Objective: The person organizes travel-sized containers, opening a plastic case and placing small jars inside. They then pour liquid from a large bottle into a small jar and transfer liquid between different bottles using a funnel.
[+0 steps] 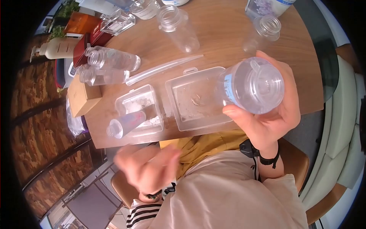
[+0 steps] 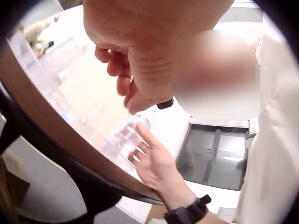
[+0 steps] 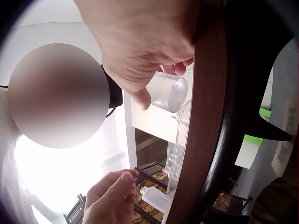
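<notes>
My right hand (image 1: pixel 280 101) grips a clear plastic bottle (image 1: pixel 253 86) with a blue label, fingers and thumb around its sides and one round end tilted toward the head camera. In the right wrist view the bottle (image 3: pixel 170 91) shows between thumb and fingers. My left hand (image 1: pixel 146 164) is raised in front of the table edge, blurred, fingers loosely curled, with nothing visible in it. Nearest to it lies a frosted bottle (image 1: pixel 127 124) with pink print, resting on a small clear tray (image 1: pixel 158 108). A larger clear tray (image 1: pixel 171 97) sits below the held bottle.
Two capless clear bottles, one in the middle (image 1: pixel 179 32) and one at right (image 1: pixel 263 32), stand farther back. Other clear bottles (image 1: pixel 114 59) lie left beside a cardboard box (image 1: pixel 84 95). A long clear plastic strip (image 1: pixel 160 69) lies behind the trays.
</notes>
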